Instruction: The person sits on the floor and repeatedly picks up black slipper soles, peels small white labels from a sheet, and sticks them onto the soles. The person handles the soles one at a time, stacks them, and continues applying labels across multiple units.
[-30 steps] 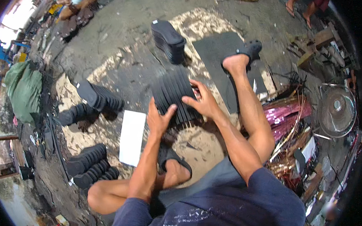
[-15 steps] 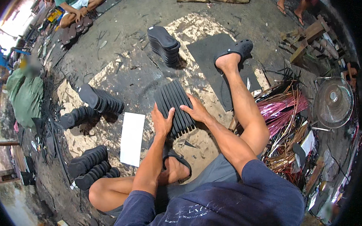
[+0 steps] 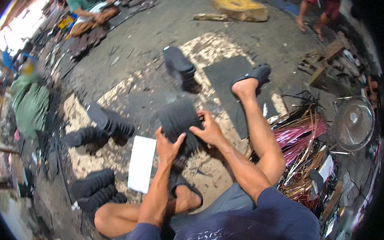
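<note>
A row of black shoe soles, packed side by side, stands between my hands in front of me. My left hand grips its left side, thumb over the near part. Around the right side curl the fingers of my right hand, thumb pointing inward. The soles are smeared by motion and their lower ends are hard to make out. To the left of my left hand lies a blank white sheet. Beyond the held soles is another stack of black soles.
More black soles lie at left, with further rows beside my knee. A dark flat sheet lies under my clog. Pink strips and a fan are at right. Two people are farther off; a yellow block lies beyond.
The view has tilted so the scene sits lower. My fingers have shifted on the soles, my right fingers now more bent, and the row of soles has blurred with movement.
</note>
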`<action>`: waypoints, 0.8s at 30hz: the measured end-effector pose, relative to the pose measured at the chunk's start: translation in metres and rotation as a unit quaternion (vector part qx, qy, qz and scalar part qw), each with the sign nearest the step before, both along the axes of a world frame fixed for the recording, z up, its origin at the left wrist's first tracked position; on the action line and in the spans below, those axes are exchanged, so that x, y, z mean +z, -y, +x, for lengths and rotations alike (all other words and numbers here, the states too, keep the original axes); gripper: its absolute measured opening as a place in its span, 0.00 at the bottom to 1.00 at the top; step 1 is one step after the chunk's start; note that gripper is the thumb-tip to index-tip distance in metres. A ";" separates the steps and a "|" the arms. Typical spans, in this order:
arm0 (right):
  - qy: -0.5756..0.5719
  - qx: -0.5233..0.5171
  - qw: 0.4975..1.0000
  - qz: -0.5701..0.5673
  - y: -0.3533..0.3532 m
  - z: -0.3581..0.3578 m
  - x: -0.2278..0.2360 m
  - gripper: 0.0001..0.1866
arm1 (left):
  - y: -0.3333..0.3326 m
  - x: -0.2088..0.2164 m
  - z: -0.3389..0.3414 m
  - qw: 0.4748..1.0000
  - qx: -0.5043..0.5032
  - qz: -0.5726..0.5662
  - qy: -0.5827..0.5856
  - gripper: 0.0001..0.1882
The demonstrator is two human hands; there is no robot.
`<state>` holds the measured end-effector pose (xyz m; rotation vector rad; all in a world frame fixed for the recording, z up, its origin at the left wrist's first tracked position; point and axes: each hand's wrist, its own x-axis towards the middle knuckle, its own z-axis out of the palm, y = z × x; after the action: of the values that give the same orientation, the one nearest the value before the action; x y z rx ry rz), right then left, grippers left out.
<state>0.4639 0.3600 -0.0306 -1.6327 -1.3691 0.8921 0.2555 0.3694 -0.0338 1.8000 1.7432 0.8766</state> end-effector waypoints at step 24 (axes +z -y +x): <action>0.066 0.133 0.965 -0.217 0.025 -0.019 -0.089 0.23 | -0.001 -0.034 -0.020 0.832 -0.014 -0.413 0.369 0.61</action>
<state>0.4445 0.3348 -0.1200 -1.8859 -1.5907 1.3367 0.2360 0.3708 -0.0680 0.7517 1.2511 0.5395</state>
